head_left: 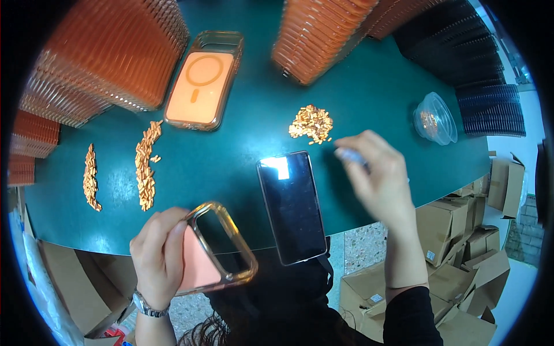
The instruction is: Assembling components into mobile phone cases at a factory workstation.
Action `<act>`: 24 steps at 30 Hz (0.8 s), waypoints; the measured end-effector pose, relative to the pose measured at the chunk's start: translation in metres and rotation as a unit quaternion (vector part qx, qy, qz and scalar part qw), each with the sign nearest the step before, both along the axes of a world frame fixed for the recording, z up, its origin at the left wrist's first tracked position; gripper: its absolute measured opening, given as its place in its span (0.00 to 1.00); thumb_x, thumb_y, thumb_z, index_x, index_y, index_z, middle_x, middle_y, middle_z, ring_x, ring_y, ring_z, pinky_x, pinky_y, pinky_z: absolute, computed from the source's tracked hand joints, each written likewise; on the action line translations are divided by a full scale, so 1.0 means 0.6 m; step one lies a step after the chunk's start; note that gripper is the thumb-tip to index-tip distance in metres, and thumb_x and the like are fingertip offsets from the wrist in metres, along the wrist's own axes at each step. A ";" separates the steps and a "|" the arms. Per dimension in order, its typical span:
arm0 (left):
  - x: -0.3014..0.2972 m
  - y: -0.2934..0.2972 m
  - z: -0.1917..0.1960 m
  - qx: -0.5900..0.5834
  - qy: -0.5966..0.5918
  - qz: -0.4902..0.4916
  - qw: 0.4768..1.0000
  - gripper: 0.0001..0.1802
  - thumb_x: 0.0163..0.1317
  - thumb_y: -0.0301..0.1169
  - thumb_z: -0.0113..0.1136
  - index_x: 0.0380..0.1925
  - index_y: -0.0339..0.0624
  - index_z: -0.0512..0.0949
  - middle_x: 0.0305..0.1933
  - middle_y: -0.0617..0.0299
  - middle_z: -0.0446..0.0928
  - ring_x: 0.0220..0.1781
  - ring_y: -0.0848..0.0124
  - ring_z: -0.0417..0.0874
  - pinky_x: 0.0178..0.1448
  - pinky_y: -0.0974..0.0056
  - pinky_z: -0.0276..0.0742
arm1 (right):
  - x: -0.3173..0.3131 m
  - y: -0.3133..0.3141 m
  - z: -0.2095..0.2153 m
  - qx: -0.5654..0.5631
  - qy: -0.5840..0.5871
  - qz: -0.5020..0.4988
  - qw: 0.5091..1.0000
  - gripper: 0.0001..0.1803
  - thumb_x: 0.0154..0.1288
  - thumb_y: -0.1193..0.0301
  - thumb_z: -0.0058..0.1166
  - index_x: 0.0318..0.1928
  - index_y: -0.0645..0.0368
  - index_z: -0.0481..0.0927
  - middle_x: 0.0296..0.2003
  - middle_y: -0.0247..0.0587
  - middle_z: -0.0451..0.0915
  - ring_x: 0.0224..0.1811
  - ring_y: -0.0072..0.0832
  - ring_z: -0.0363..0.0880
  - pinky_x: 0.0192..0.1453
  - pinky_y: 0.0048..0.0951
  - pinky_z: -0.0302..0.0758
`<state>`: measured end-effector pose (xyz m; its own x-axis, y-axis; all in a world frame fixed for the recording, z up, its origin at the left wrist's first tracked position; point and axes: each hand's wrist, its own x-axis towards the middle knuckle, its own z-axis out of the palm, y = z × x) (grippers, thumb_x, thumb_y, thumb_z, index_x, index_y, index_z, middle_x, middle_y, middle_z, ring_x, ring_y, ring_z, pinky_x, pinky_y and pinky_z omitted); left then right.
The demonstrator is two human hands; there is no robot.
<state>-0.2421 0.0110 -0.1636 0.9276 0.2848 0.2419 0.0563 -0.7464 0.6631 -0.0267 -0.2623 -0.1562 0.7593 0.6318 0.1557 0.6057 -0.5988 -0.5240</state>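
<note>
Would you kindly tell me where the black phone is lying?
In the head view, the black phone lies at the table's near edge, between the left hand and the right hand.

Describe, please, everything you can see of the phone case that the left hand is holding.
The phone case is clear and amber-tinted, apparently plastic, with rounded corners and a rectangular camera cut-out at its upper end. A peach-pink insert fills its lower part. It is tilted, held above the near edge of the green table, which it does not seem to touch. The left hand grips its left long edge, fingers curled over the insert. The dark phone lies just to its right.
</note>
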 end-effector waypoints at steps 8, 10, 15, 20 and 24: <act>0.045 -0.034 0.012 0.000 0.009 -0.035 0.999 0.07 0.68 0.17 0.64 0.43 0.37 0.82 0.34 0.54 0.83 0.31 0.59 0.82 0.34 0.58 0.76 | 0.056 -0.016 -0.049 0.027 0.046 -0.002 0.999 0.07 0.71 0.78 0.65 0.46 0.66 0.89 0.38 0.42 0.84 0.36 0.30 0.84 0.41 0.29 0.78; 0.054 -0.038 0.014 0.012 0.020 -0.038 0.999 0.07 0.67 0.18 0.65 0.43 0.37 0.82 0.33 0.55 0.81 0.30 0.58 0.81 0.33 0.57 0.75 | 0.058 -0.011 -0.048 0.006 0.031 0.011 0.999 0.06 0.70 0.78 0.65 0.45 0.66 0.89 0.39 0.42 0.84 0.36 0.32 0.84 0.41 0.31 0.79; 0.068 -0.042 0.014 0.038 0.038 -0.045 0.998 0.07 0.65 0.20 0.69 0.42 0.39 0.83 0.30 0.56 0.78 0.28 0.58 0.79 0.32 0.56 0.73 | 0.068 0.000 -0.033 -0.043 0.014 0.067 0.997 0.05 0.71 0.77 0.63 0.43 0.66 0.86 0.39 0.43 0.84 0.37 0.38 0.85 0.41 0.34 0.80; 0.072 -0.044 0.013 0.066 0.051 -0.052 0.995 0.08 0.64 0.22 0.72 0.42 0.40 0.83 0.30 0.58 0.77 0.29 0.60 0.79 0.31 0.57 0.72 | 0.070 -0.013 -0.027 -0.040 0.066 0.058 0.995 0.07 0.69 0.75 0.61 0.45 0.61 0.87 0.41 0.44 0.84 0.41 0.45 0.86 0.46 0.40 0.82; 0.077 -0.044 0.014 0.077 0.034 -0.058 0.995 0.09 0.64 0.23 0.72 0.42 0.41 0.83 0.30 0.58 0.76 0.29 0.60 0.79 0.32 0.57 0.72 | 0.065 -0.011 -0.014 -0.022 0.115 0.001 0.993 0.08 0.70 0.73 0.62 0.44 0.63 0.88 0.43 0.46 0.86 0.41 0.44 0.86 0.48 0.38 0.81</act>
<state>-0.1960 -0.0155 -0.1552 0.9679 0.1392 0.2093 0.0051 -0.8433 0.5374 0.0124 -0.2689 -0.1648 0.7697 0.6364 -0.0503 0.4744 -0.6229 -0.6220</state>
